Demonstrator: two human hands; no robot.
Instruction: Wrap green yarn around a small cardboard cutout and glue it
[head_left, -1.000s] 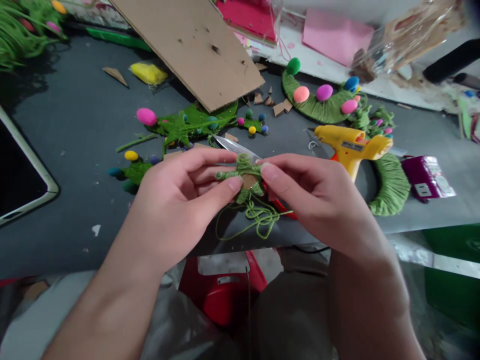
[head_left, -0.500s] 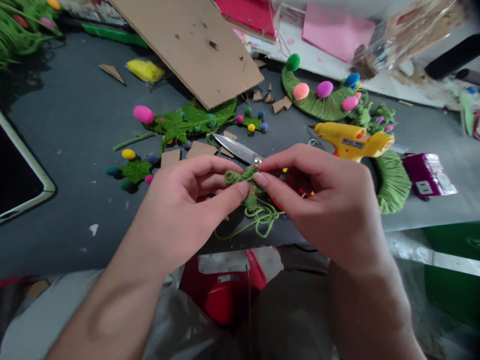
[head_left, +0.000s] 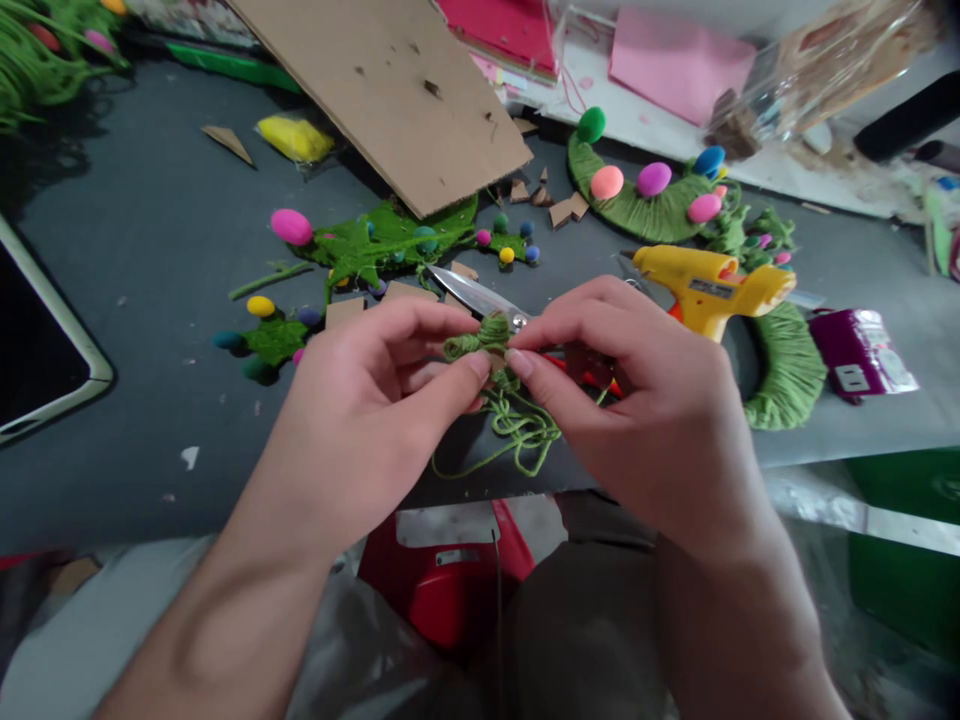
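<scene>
Between both hands is a small piece wrapped in green yarn [head_left: 493, 330], with a bit of brown cardboard showing in its middle. My left hand [head_left: 375, 410] pinches its left side between thumb and fingers. On the right side, the thumb and forefinger of my right hand [head_left: 645, 400] press together at the piece. Loose green yarn [head_left: 525, 430] hangs in loops below it, near the table's front edge. Just behind the hands lie scissors [head_left: 476, 295], blades pointing up-left, their red handles partly hidden by my right hand.
A yellow glue gun [head_left: 709, 285] rests right of the scissors, beside a yarn-wrapped ring [head_left: 791, 365] and a purple box [head_left: 860, 352]. Behind are cardboard [head_left: 405, 110], green felt stars [head_left: 274, 340] and a decorated wreath [head_left: 645, 205]. A tablet [head_left: 37, 330] lies left.
The wrapped piece has tilted slightly between the fingers, and its upper arm now stands up more. My right hand has shifted a little left. The grip of both hands stays.
</scene>
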